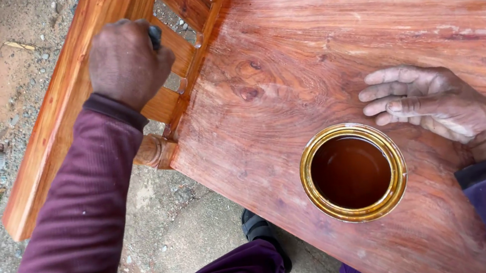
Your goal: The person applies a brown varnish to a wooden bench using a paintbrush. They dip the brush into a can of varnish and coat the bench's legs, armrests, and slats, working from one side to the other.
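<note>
left hand (127, 61): 10 o'clock, fisted on dark handle at armrest slats (176, 47) | right hand (432, 101): 3 o'clock, flat on seat board (283, 60) | open varnish tin (353, 172): 5 o'clock, just beside right hand

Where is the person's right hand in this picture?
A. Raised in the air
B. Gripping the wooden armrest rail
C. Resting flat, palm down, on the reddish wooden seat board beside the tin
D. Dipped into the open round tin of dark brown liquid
C: the right hand lies flat with fingers spread on the reddish wooden seat board, just above the open round tin of dark brown liquid.
</note>
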